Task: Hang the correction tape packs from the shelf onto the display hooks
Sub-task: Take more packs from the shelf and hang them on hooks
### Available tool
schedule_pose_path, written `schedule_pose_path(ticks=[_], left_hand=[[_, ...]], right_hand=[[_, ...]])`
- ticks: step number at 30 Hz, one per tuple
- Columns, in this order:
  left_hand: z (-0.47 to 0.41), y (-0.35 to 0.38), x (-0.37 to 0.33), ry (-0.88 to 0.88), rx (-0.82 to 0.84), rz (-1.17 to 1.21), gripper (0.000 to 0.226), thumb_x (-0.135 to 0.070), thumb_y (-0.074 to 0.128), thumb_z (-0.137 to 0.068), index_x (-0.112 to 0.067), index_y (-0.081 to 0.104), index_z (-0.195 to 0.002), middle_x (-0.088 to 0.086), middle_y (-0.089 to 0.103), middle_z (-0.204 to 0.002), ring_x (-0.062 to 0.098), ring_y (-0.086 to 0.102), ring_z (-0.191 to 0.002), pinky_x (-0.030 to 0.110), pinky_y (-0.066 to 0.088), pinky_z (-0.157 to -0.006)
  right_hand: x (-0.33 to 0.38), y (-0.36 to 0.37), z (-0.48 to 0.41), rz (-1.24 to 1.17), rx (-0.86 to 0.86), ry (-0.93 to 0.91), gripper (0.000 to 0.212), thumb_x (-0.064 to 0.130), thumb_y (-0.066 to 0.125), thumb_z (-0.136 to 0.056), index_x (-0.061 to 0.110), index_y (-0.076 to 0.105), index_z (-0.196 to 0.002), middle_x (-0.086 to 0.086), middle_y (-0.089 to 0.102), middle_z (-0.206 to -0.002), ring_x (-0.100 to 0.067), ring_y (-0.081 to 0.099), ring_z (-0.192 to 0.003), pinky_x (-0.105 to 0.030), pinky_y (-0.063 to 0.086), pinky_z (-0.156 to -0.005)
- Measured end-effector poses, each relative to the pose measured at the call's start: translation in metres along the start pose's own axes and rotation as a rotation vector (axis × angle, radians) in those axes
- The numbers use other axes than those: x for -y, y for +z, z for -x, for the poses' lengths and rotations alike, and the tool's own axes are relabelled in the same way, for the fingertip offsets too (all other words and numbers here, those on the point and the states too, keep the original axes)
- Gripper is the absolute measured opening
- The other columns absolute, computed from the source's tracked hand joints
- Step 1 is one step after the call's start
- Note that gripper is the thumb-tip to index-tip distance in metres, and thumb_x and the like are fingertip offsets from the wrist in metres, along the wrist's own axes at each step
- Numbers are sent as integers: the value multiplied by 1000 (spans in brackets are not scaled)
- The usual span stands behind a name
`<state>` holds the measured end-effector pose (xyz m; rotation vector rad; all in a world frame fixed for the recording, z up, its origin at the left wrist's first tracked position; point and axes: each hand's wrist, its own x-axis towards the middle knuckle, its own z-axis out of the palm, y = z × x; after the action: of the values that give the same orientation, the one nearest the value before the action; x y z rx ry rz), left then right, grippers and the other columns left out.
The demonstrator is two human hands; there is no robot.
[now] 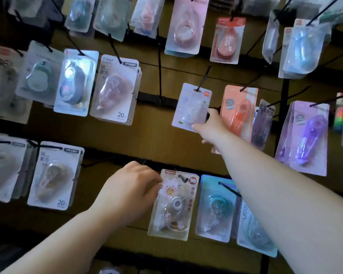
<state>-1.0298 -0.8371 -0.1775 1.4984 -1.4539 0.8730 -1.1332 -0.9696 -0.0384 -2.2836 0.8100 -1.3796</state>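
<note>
A pale lilac correction tape pack [190,104] hangs on a black hook [203,79] in the middle row. My right hand [210,125] reaches up and grips its lower right corner, thumb under the bottom edge. Lower down, a pack with a pink cat picture and a "30" badge [174,204] hangs on a hook in the bottom row. My left hand [131,186] holds its upper left edge, fingers curled against the card.
The brown display board is full of hooks with packs: an orange pack [239,111], a purple pack [305,137], a teal pack [216,208], a "20 m" pack [115,89] and another [53,177]. A bare hook [159,64] juts out at centre.
</note>
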Motion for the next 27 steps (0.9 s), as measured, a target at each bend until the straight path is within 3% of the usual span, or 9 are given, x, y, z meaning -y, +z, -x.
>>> schedule_pose_path(ticks=[4,6,8,10,12,14,17,21,27], left_hand=[[10,-11,-6,-70,-14,68,26,-26,51,-89,-23,63,-112,-12,59,-118,5,44,-120,10,30,-85],[17,-16,-11,-130,8,76,26,-25,51,-89,-24,62,-113,-12,55,-126,4,37,-128,13,26,-95],[28,-22,-19,-162,-15,84,25,-23,52,-89,-23,63,-111,-13,52,-128,4,32,-133,17,24,-102],[49,-28,-28,-233,-26,129,21,-19,54,-88,-22,65,-105,-15,53,-118,5,41,-125,18,28,-99],[80,-30,-38,-344,17,266,16,-15,55,-87,-26,65,-93,-19,57,-99,2,53,-100,14,39,-85],[122,-27,-50,-480,147,396,24,-12,58,-85,-34,60,-77,-15,65,-77,2,60,-73,10,46,-62],[203,-4,-61,-617,368,506,31,-10,63,-82,-35,65,-63,-19,69,-70,-9,60,-66,4,43,-57],[312,38,-65,-838,627,510,24,-39,60,-64,-63,58,-63,-30,62,-56,-9,56,-56,11,42,-59],[416,105,-28,-1125,1075,410,47,-7,60,-79,-34,60,-41,-16,59,-43,-7,52,-45,10,39,-58]], right_hand=[[-5,-13,22,23,48,-35,51,13,50,-89,15,30,-136,0,47,-89,-20,47,-77,-33,46,-68],[-6,-23,39,80,62,-73,55,10,50,-89,16,27,-139,-2,49,-101,-21,48,-90,-35,50,-81],[-8,-31,62,129,63,-104,57,12,51,-89,19,26,-141,-6,49,-121,-19,48,-98,-28,48,-75],[-13,-35,92,90,58,-145,51,13,52,-88,21,35,-136,-2,53,-113,-16,51,-91,-23,42,-65],[-24,-39,131,-12,109,-173,32,10,52,-87,24,50,-116,8,55,-89,-13,53,-76,-28,47,-72],[-45,-38,179,-77,243,-165,24,6,52,-88,30,53,-86,11,54,-78,-15,53,-68,-25,48,-71],[-96,-26,263,-120,493,0,36,0,54,-86,32,54,-71,7,58,-69,-10,54,-59,-10,44,-58],[-191,9,360,-4,779,328,36,1,53,-86,32,55,-68,6,59,-56,5,55,-49,-15,46,-63],[-306,76,445,178,1018,546,16,17,49,-91,31,55,-86,18,49,-73,-2,51,-80,-2,37,-65]])
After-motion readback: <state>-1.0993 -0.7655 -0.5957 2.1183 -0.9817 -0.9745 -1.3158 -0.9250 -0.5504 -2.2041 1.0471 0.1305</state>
